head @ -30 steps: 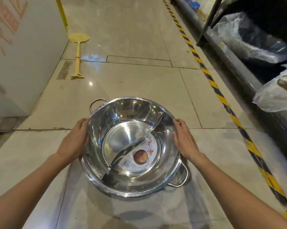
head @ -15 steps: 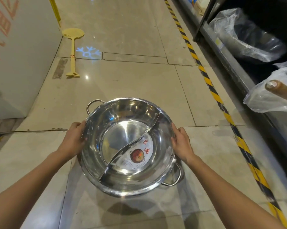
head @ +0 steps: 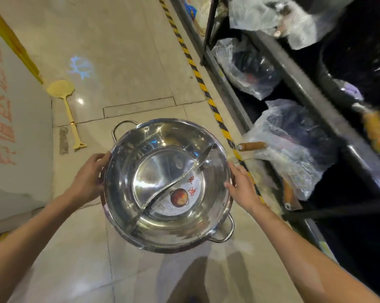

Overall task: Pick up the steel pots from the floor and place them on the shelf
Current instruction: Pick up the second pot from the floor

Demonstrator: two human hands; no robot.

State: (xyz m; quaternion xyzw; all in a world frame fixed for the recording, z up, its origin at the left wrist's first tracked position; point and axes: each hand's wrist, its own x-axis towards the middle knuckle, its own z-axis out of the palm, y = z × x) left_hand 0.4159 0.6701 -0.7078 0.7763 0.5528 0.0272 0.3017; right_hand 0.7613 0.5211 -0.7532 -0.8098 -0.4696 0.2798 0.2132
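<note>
A wide steel pot [head: 162, 171] with an S-shaped divider, two loop handles and a round label inside is held up above the tiled floor. My left hand [head: 88, 178] grips its left rim and my right hand [head: 241, 186] grips its right rim. A second rim shows just beneath it, so it looks like stacked pots. The dark metal shelf [head: 302, 90] runs along the right side, close to the pot's right edge.
Plastic-wrapped pans [head: 294, 145] with wooden handles fill the shelf levels. Yellow-black hazard tape [head: 197, 77] marks the floor along the shelf. A yellow plastic skimmer [head: 68, 110] lies on the floor by a white wall [head: 16, 138] at left.
Both hands have lifted the pot off the floor and carried it toward the shelf on the right. The view has swung right, bringing more of the shelf into sight.
</note>
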